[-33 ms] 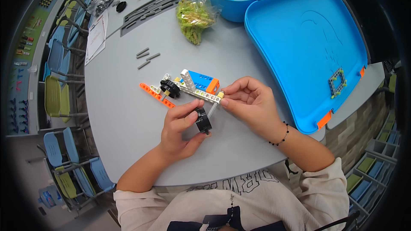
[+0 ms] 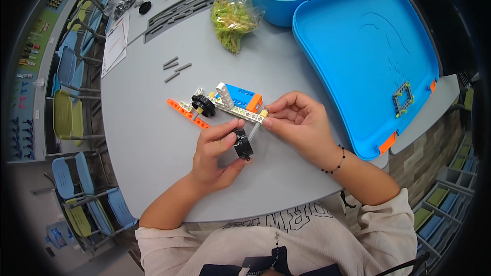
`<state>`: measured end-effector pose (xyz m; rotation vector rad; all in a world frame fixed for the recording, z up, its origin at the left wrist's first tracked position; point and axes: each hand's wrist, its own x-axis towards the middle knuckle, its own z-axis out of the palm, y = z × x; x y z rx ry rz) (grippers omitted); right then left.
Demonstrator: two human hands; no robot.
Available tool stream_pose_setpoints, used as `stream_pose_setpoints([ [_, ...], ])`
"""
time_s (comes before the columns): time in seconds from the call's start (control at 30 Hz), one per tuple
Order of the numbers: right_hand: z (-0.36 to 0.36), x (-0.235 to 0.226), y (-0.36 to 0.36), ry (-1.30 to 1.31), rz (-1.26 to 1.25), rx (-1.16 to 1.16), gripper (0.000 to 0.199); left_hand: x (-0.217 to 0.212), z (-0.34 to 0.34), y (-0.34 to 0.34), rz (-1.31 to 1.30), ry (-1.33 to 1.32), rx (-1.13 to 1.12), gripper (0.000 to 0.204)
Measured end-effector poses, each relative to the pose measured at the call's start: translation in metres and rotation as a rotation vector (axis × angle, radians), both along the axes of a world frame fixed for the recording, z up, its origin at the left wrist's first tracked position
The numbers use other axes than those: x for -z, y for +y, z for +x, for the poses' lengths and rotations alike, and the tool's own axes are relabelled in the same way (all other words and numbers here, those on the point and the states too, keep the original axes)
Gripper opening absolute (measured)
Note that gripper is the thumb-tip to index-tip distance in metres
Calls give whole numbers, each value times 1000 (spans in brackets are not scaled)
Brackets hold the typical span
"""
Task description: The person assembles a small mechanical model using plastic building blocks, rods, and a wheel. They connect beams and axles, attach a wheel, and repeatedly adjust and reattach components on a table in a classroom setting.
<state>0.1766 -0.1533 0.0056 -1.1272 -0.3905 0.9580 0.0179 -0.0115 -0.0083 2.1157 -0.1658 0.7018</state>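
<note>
A toy building model lies in front of me, with a blue and orange block (image 2: 236, 97), white perforated beams (image 2: 240, 112) and an orange perforated beam (image 2: 180, 108). One black wheel (image 2: 203, 106) is mounted near its left end. My left hand (image 2: 217, 151) grips a second black wheel (image 2: 243, 144) between fingers and thumb. A grey axle (image 2: 254, 131) runs from that wheel up to the white beam's near end. There my right hand (image 2: 299, 122) pinches a small pale-yellow bushing (image 2: 264, 113); its fingertips partly cover it.
Several short grey rods (image 2: 176, 69) lie beyond the model. Farther back is a clear bag of yellow-green pieces (image 2: 230, 23). A blue bin (image 2: 279, 13) of parts stands at the back, its blue lid (image 2: 353, 46) to the right, bearing a small grey frame (image 2: 403, 99). Papers (image 2: 115, 46) lie left.
</note>
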Motion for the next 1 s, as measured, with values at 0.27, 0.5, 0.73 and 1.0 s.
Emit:
stream_pose_setpoints([
  [0.27,8,0,2,51,20,-47,21,-2,0,0,-547,146,131,64],
  [0.5,7,-2,2,52,14,-23,18,-2,-3,3,-591,160,171,63],
  [0.73,5,0,3,43,58,-10,18,-3,-4,0,-420,117,126,67],
  [1.0,3,0,3,-15,24,-5,18,-1,-5,-2,-116,40,-59,74],
])
